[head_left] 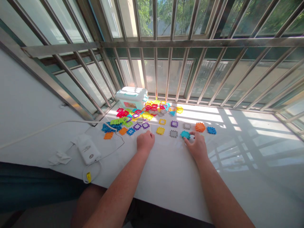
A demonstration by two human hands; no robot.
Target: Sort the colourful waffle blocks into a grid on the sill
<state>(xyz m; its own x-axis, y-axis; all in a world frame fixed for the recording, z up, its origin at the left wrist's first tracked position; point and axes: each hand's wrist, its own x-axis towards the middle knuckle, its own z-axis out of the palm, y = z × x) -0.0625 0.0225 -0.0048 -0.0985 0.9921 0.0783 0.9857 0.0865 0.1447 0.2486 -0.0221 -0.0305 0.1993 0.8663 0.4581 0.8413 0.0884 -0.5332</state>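
Thumb and fingertips of my right hand pinch the edges of a teal interlocking plastic tile lying at the table surface. My left hand rests on the table as a closed fist, with nothing seen in it. Beside the teal tile, in the near row, are a grey tile and a yellow tile. Behind them stretch a small yellow-orange tile, a purple tile, a pale grey tile, an orange tile or stack and a blue tile or stack.
A heap of mixed coloured tiles spreads left of the rows. Behind it stands a white lidded box by the window bars. A white power bank, its cable and a crumpled tissue lie at the left.
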